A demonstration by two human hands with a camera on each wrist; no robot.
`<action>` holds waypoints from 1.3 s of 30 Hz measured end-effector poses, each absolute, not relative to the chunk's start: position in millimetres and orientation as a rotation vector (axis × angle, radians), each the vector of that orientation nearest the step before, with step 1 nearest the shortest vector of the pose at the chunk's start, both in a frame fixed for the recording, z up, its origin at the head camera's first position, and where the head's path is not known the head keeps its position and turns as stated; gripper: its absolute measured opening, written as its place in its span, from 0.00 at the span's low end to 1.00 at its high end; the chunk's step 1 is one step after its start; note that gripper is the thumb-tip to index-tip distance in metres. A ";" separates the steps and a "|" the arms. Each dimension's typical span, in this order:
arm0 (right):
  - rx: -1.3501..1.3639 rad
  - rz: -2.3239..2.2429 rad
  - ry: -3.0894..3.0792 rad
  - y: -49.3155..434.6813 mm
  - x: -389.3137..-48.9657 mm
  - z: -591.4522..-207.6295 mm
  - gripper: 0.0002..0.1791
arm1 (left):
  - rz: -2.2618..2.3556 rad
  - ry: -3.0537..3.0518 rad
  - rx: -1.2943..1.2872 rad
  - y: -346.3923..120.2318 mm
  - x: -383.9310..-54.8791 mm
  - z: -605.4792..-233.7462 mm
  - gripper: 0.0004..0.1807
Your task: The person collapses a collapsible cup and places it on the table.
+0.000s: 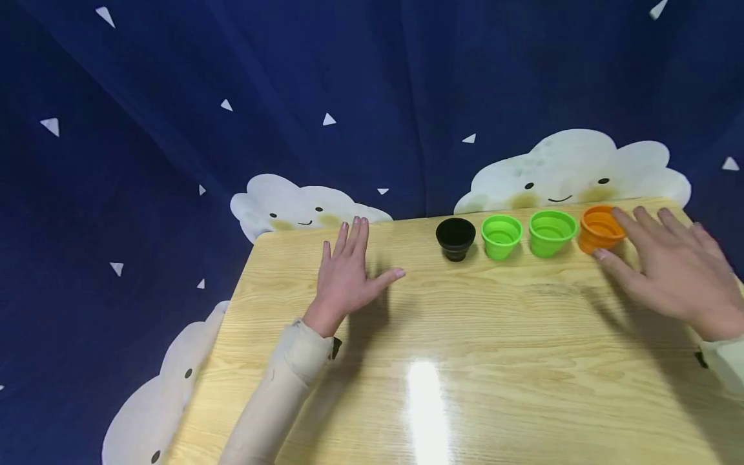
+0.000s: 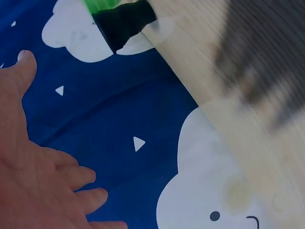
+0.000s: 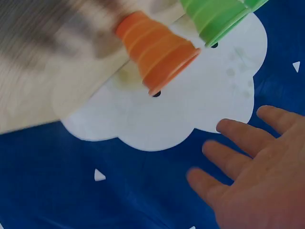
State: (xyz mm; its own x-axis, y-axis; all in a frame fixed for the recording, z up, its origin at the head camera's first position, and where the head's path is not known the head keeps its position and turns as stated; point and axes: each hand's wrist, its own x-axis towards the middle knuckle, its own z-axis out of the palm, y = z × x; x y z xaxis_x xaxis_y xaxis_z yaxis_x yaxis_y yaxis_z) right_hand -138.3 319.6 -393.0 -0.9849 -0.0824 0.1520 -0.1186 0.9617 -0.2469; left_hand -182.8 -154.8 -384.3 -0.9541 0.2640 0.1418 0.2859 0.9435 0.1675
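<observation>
Row of 4 round, ribbed, soft-looking cups, mouths up, along the far edge of the pale wood-grain surface (image 1: 494, 336), upper right of the head frame. Left to right: small black cup (image 1: 456, 239), left bright-green cup (image 1: 502, 237), right bright-green cup (image 1: 552, 234), orange cup (image 1: 594, 236).

Right grip (image 1: 677, 268), right edge of the head frame: bare hand, fingers extended and spread, nothing held. Overlaps the orange cup in that view; the right wrist view shows fingers apart from it, so probably no contact.

Left grip (image 1: 347, 274), centre-left of the head frame: fingers straight, thumb out, holding nothing, well left of the black cup.

Handling, as judged: the orange cup seems the handiest for the right grip. Best lowered beside it, thumb on the near wall, fingers on the far wall, below the flared rim. Light pressure; ribbed walls may fold. Lift straight up: the right bright-green cup sits just beside and could be knocked. Left grip best kept clear of the row meanwhile.
</observation>
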 end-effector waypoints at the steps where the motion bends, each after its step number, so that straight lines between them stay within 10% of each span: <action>1: 0.160 0.418 -2.957 318.0 -138.9 -394.0 0.45 | -0.318 -2.967 -0.429 -154.0 -184.0 -384.8 0.65; 39: 0.135 1.205 -2.617 204.1 -175.4 -418.3 0.22 | -1.777 -2.434 -0.400 -83.8 -238.6 -430.2 0.40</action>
State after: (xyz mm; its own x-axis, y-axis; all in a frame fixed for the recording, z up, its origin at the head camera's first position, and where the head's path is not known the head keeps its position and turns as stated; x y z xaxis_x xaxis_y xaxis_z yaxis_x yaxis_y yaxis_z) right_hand -175.4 204.1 -418.3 -0.9628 0.0226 0.2692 -0.1898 0.6525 -0.7337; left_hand -238.6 -83.8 -430.2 -0.9603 0.1504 0.2349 0.2695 0.2839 0.9202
